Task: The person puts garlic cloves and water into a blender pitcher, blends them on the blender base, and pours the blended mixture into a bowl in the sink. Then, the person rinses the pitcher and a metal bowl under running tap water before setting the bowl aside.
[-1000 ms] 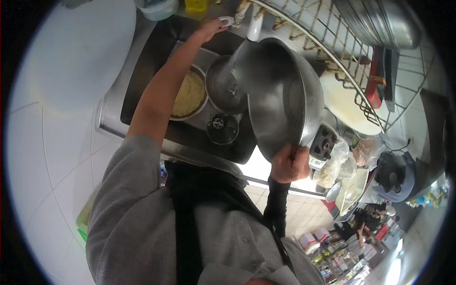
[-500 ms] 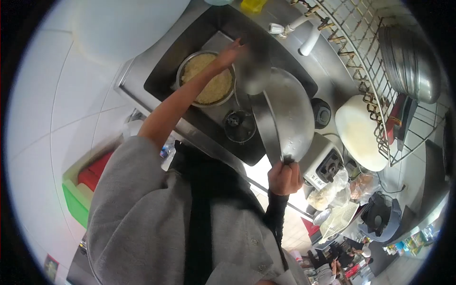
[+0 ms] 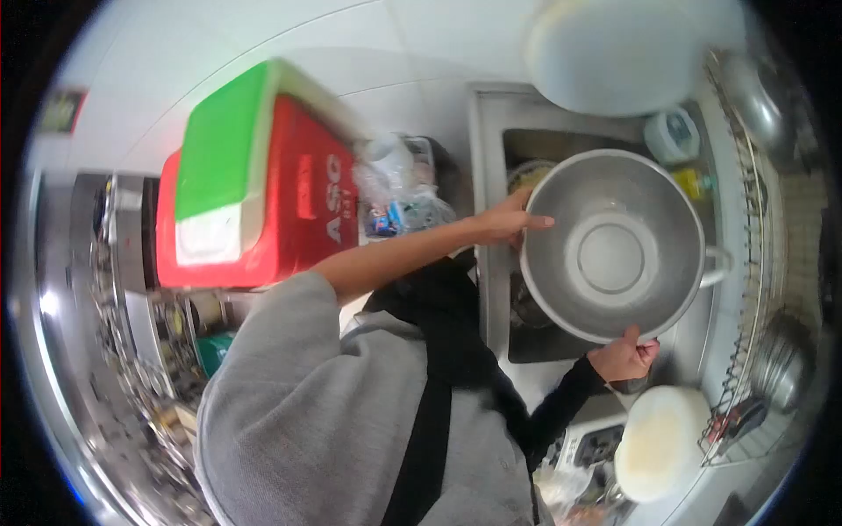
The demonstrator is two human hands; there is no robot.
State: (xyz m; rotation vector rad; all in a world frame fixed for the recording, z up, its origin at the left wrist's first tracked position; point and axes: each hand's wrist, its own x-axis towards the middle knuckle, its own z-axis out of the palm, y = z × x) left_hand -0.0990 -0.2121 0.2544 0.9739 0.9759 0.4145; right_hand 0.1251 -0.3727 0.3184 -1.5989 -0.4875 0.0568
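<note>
A large metal mixing bowl [image 3: 570,289] is held over the sink [image 3: 493,175], its inside turned toward me. My left hand [image 3: 516,219] grips the rim on the left, with the thumb lying over the inner edge. Closed on the near right part of the rim is my right hand [image 3: 624,358], below a black sleeve. Behind the bowl, a container of pale yellowish food [image 3: 531,173] shows only in part. The rest of the basin is mostly covered by the bowl.
A red cooler [image 3: 303,188] with a green and white lid stands left, near plastic bags [image 3: 395,171]. A white tap [image 3: 717,266], wire rack [image 3: 745,368], white tub [image 3: 673,136], yellow bottle [image 3: 693,184] and pale board [image 3: 662,443] surround the sink.
My view has swung left, bringing the cooler into sight. The bowl has gone from tilted in my right hand to facing me, and my left hand has come onto its rim.
</note>
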